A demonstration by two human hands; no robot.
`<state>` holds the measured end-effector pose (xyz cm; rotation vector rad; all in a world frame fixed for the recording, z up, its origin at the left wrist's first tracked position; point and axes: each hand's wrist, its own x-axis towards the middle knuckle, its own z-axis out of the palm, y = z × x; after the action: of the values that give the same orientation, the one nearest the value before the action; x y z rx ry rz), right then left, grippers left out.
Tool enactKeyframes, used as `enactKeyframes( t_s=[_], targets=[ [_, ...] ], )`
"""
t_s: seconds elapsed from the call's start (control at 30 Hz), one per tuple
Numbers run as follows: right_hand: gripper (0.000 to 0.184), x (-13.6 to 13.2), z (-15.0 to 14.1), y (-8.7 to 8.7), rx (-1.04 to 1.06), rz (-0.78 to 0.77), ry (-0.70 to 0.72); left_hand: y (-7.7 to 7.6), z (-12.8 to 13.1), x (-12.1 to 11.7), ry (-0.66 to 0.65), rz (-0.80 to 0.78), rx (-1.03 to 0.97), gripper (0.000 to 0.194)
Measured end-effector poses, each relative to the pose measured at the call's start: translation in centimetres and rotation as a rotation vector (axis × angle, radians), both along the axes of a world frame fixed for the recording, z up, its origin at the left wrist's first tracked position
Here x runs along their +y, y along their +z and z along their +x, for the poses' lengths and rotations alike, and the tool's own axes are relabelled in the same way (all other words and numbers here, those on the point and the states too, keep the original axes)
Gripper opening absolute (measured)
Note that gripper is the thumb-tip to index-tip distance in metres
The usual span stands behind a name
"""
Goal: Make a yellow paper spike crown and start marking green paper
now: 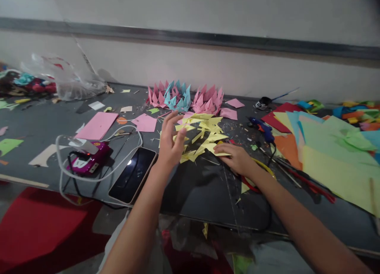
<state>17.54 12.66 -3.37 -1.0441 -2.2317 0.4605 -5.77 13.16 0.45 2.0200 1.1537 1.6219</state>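
A loose ring of yellow folded paper pieces (216, 137) with pointed tips lies on the dark table in front of me. My left hand (172, 143) is at the ring's left side, fingers spread and curved, with nothing held in it. On the right side, my right hand (236, 157) has its fingers closed on a yellow paper piece (219, 148) at the ring's edge. Behind the ring stand pink folded-paper rings (208, 101) and a blue folded-paper ring (177, 97), all with upright points.
A phone (133, 175) and a purple power adapter (92, 159) with looping cables lie left. To the right are a blue glue gun (261, 128), scissors (252, 187) and a stack of coloured paper (329, 155). Pink sheets (97, 125) and a plastic bag (74, 82) sit further back.
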Motion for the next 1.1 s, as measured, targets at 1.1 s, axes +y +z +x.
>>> enactKeyframes(
  t_s=[1.1],
  targets=[
    [0.021,-4.0,-1.0,3.0,0.954,-0.910,-0.324,2.1,0.2,0.7,0.196,-0.204,0.028,0.020]
  ],
)
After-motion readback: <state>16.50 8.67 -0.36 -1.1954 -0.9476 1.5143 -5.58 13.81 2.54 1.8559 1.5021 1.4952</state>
